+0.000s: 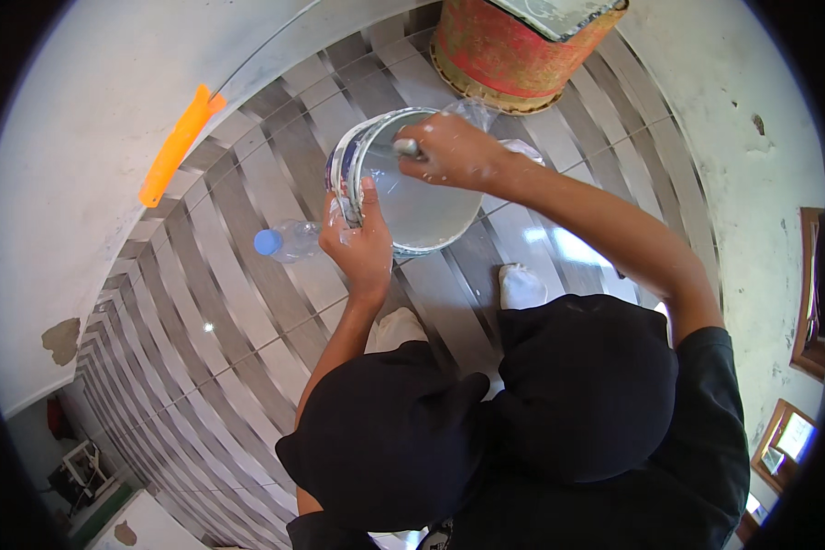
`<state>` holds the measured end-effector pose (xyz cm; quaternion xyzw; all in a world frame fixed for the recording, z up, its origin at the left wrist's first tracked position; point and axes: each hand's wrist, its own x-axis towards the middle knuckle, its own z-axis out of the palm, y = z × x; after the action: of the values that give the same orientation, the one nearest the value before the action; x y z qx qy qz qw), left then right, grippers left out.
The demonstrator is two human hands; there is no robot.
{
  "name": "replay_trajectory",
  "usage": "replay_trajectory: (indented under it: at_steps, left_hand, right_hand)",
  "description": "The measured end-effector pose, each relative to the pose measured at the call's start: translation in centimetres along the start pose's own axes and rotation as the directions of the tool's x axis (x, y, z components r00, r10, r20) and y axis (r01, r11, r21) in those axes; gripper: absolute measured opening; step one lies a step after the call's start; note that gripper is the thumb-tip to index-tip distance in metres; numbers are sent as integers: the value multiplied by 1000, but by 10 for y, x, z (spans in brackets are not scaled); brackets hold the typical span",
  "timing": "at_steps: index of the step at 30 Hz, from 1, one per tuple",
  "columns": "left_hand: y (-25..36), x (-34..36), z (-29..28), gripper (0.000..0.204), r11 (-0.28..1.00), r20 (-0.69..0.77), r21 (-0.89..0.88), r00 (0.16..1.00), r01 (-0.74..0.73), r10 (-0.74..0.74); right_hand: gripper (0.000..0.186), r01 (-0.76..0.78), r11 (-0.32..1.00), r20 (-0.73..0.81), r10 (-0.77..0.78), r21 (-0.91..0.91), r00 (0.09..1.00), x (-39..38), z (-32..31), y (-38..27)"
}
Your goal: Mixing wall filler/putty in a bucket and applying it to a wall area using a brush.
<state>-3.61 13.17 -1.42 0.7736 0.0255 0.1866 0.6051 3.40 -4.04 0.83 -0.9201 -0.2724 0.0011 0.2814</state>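
Observation:
A round paint bucket (431,220) with a white-smeared rim is tilted in front of me, pale whitish liquid or residue inside. My left hand (357,243) is closed on the bucket's left rim, the thumb over the edge; white splashes mark the skin. Over the bucket's opening, my right hand (456,151) is closed around a paint-smeared handle (406,147) whose rounded end shows beside the thumb. The rest of that tool is hidden by the hand. Beside my left hand lies a clear plastic bottle (295,241) with a blue cap.
A worn red container (522,55) stands beyond the bucket by the wall. At left, an orange handle (181,147) on a thin metal rod leans near the wall. Striped tiles (247,302) cover the floor. Wood-framed openings (784,445) are at right.

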Motion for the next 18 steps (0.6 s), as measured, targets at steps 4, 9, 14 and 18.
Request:
replay_trajectory:
  at_steps: [4,9,14,18]
  left_hand:
    - [-9,-4,3,27,996,-2,69,999,51,-51]
    - [-16,6,5,26,983,-2,144,993,114,-115]
    - [-21,13,7,33,985,-51,111,991,131,-126]
    - [-20,14,12,35,981,-55,34,981,190,-188]
  right_hand:
    - [26,98,990,79,-90,-101,993,6,34,17]
    - [24,171,978,278,-133,-117,951,6,46,30]
    - [28,174,983,365,-139,-64,921,2,39,28]
    - [32,49,999,365,-51,16,930,5,49,25]
